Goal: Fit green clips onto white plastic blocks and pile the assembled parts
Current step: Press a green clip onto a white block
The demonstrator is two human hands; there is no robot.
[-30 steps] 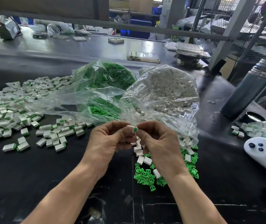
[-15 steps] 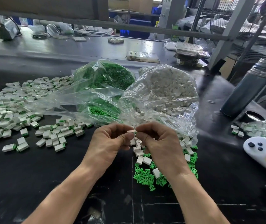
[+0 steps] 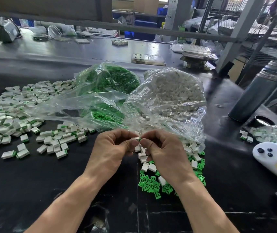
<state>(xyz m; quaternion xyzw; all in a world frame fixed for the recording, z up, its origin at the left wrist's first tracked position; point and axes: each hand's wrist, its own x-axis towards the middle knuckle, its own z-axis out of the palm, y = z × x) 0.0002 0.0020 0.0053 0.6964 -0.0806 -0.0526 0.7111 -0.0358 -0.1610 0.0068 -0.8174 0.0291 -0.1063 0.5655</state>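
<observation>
Now, step in hand: the green clip (image 3: 140, 139) is being pressed into the end of a white plastic block (image 3: 135, 139), above the counter (image 3: 53, 184).
Left grip: the left hand (image 3: 112, 148) has thumb and fingertips curled closed on the block.
Right grip: the right hand (image 3: 165, 153) pinches the clip end, its fingers tightly curled.
Handling: the block looks light, stiff and smooth, so likely slippery; best held by its flat faces, leaving the open end free. The clip is tiny and probably snaps in with a firm push.
Looks: a small white rectangular piece with only a sliver of green showing at its right end.
Supply: loose green clips (image 3: 151, 184) and loose white blocks (image 3: 148, 166) lie below the hands, spilled from a bag of clips (image 3: 109, 78) and a bag of blocks (image 3: 173, 91).
Pile: assembled parts (image 3: 8, 115) spread across the left of the counter.
</observation>
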